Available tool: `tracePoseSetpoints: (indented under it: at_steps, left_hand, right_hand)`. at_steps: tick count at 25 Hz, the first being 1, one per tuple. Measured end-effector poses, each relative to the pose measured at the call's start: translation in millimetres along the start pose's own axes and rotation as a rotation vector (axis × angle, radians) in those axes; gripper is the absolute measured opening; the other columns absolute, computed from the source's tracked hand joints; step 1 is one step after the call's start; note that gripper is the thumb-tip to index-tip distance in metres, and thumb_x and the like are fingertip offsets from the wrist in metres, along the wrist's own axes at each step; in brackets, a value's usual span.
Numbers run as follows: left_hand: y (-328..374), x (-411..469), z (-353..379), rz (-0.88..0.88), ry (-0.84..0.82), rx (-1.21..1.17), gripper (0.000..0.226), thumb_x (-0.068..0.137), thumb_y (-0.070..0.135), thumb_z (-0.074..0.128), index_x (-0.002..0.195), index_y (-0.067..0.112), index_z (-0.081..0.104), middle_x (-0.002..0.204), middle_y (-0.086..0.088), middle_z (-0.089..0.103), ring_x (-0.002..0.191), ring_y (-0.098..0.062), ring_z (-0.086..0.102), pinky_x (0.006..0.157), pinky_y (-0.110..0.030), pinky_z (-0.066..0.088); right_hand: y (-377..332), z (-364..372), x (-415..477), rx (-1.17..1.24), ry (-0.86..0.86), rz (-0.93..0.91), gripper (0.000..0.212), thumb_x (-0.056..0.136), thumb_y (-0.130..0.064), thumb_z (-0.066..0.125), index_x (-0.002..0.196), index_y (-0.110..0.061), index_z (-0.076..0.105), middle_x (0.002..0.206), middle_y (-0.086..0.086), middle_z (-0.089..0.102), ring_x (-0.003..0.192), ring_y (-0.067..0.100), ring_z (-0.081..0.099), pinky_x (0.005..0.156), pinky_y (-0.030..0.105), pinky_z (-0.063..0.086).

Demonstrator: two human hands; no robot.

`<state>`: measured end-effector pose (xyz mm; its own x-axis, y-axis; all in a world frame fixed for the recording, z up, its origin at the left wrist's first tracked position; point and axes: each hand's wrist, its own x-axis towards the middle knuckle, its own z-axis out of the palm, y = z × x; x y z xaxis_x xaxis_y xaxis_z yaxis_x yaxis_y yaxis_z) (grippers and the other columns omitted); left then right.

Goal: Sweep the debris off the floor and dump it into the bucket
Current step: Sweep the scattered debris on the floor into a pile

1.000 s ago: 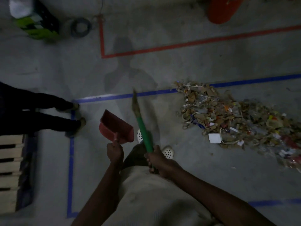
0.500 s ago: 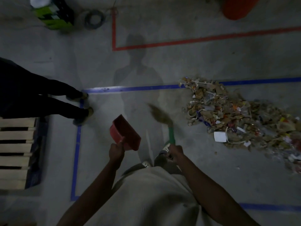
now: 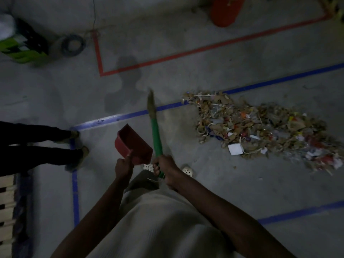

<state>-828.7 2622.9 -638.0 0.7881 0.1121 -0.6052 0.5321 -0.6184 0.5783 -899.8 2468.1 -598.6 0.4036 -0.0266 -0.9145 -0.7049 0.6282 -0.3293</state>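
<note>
Left hand point(image 3: 123, 167) gripping dustpan point(image 3: 134, 144), right hand point(image 3: 165, 167) gripping broom point(image 3: 156, 135)

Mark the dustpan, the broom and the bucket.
dustpan point(image 3: 135, 144): head view, middle of its red body.
broom point(image 3: 156, 134): head view, middle of the green handle.
bucket point(image 3: 225, 13): head view, orange side wall.

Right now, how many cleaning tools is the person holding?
2. A red dustpan is held in the left hand; a green-handled broom is gripped in the right hand, apart from the debris pile. No other tool shows; dark edges could hide one.
</note>
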Motion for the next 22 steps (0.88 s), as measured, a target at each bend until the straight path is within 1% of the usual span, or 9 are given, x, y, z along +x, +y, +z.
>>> tracePoseSetpoints:
  at_steps: [3,6,8,10,12,15,18,20,22]
  left_hand:
    - [22,18,-4,0.095,-0.051,0.057,0.025,0.104,0.037,0.043,0.104,0.029,0.066,0.074,-0.012,0.058,0.059,-0.026,0.051,0.06,-0.033,0.041]
    - [49,51,-8,0.121,-0.069,0.071,0.024,0.104,0.036,0.044,0.09,0.029,0.063,0.072,-0.01,0.059,0.055,-0.024,0.051,0.054,-0.03,0.041]
    - [71,80,-8,0.07,-0.07,0.033,0.033,0.101,0.041,0.05,0.083,0.018,0.064,0.071,-0.011,0.06,0.055,-0.025,0.051,0.052,-0.03,0.039]
    - [98,120,-9,0.009,-0.089,-0.017,0.047,0.098,0.048,0.054,0.08,0.005,0.063,0.07,-0.011,0.059,0.056,-0.024,0.049,0.053,-0.029,0.037]
    - [129,169,-12,0.019,-0.146,0.008,0.047,0.098,0.049,0.054,0.086,0.004,0.064,0.074,-0.012,0.059,0.062,-0.026,0.051,0.055,-0.03,0.037]
    - [181,247,-14,0.07,-0.236,0.08,0.052,0.095,0.056,0.055,0.1,0.005,0.066,0.082,-0.013,0.06,0.063,-0.022,0.052,0.056,-0.029,0.038]
    - [229,308,-6,0.088,-0.313,0.118,0.057,0.092,0.061,0.057,0.088,0.004,0.063,0.069,-0.005,0.059,0.05,-0.012,0.048,0.046,-0.023,0.035]
    - [253,328,5,0.101,-0.343,0.155,0.056,0.091,0.06,0.059,0.077,0.006,0.06,0.052,0.002,0.053,0.039,-0.008,0.043,0.039,-0.021,0.033]
    - [271,340,22,0.102,-0.387,0.218,0.058,0.09,0.06,0.059,0.073,0.005,0.058,0.05,0.0,0.049,0.041,-0.012,0.041,0.041,-0.022,0.031]
  right_hand:
    - [-24,14,8,-0.004,-0.055,0.009,0.02,0.096,-0.002,0.058,0.079,-0.01,0.051,0.056,-0.002,0.041,0.035,0.003,0.035,0.034,0.016,0.029]
    - [-57,30,25,-0.041,-0.042,-0.034,0.012,0.1,-0.016,0.061,0.097,-0.008,0.053,0.06,-0.001,0.041,0.038,0.004,0.036,0.035,0.016,0.031]
    - [-90,38,45,-0.047,0.006,-0.05,0.017,0.102,-0.021,0.059,0.109,-0.007,0.052,0.062,0.0,0.041,0.046,0.008,0.037,0.04,0.017,0.032]
    - [-129,47,73,-0.048,0.073,-0.065,0.02,0.104,-0.021,0.055,0.117,-0.006,0.054,0.067,0.002,0.044,0.054,0.011,0.038,0.049,0.021,0.033]
    - [-172,54,103,-0.019,0.173,-0.07,0.017,0.104,-0.014,0.053,0.114,-0.001,0.056,0.069,0.006,0.045,0.056,0.015,0.039,0.055,0.026,0.031]
    - [-231,55,141,0.114,0.318,-0.025,0.012,0.103,-0.006,0.048,0.094,0.001,0.052,0.07,0.013,0.041,0.056,0.019,0.036,0.057,0.029,0.028]
    - [-274,51,158,0.397,0.425,0.006,0.014,0.106,-0.009,0.045,0.093,-0.003,0.049,0.073,0.011,0.039,0.06,0.019,0.035,0.059,0.028,0.028]
    - [-292,51,158,0.583,0.49,0.04,0.018,0.106,-0.018,0.048,0.093,-0.007,0.049,0.087,0.014,0.045,0.077,0.027,0.05,0.073,0.03,0.043]
    - [-302,48,163,0.677,0.569,0.06,0.018,0.106,-0.024,0.049,0.097,-0.008,0.051,0.1,0.017,0.047,0.096,0.031,0.052,0.091,0.035,0.047]
